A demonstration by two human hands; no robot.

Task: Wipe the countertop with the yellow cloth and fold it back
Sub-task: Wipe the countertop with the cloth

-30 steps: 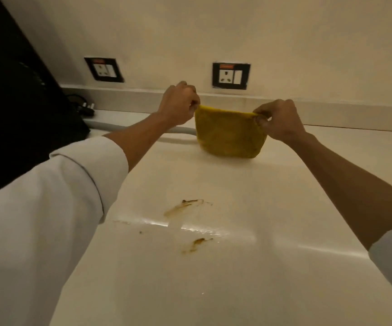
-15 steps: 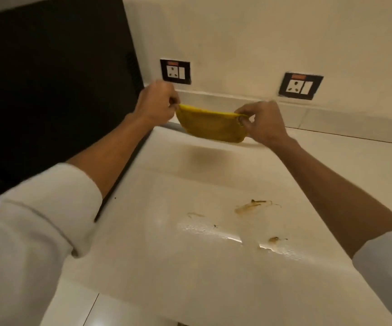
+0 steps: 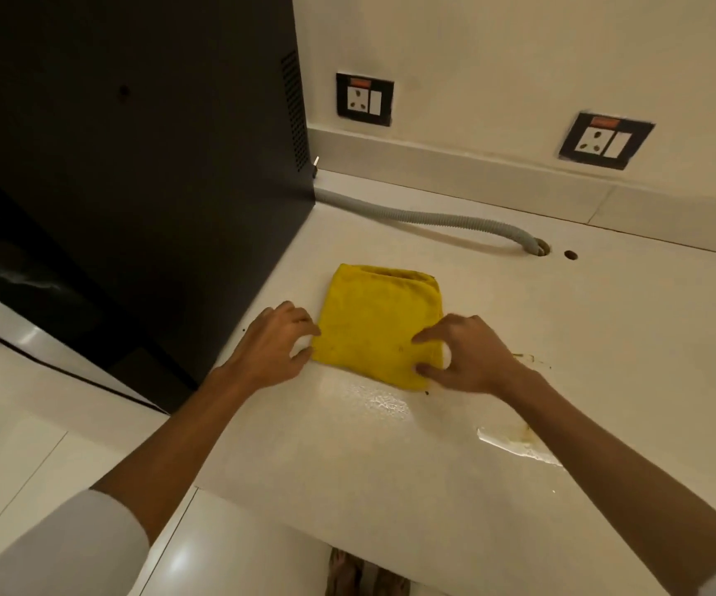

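Observation:
The yellow cloth (image 3: pixel 379 322) lies folded into a flat square on the white countertop (image 3: pixel 390 458), near the dark appliance. My left hand (image 3: pixel 276 350) rests at the cloth's near left corner, fingertips touching its edge, fingers spread. My right hand (image 3: pixel 465 357) is at the near right corner, with its index finger and thumb on the cloth and its fingers apart. Neither hand grips the cloth. Brown smears (image 3: pixel 528 359) and a wet patch (image 3: pixel 515 445) mark the counter to the right of the cloth.
A tall black appliance (image 3: pixel 154 174) stands on the left of the counter. A grey corrugated hose (image 3: pixel 425 219) runs from it into a hole in the counter. Two wall sockets (image 3: pixel 364 98) (image 3: pixel 605 139) sit above the backsplash. The counter's front edge and tiled floor (image 3: pixel 25 423) are below.
The cloth was held up by its top corners in both hands; now it lies flat on the counter further left, and both hands have let go.

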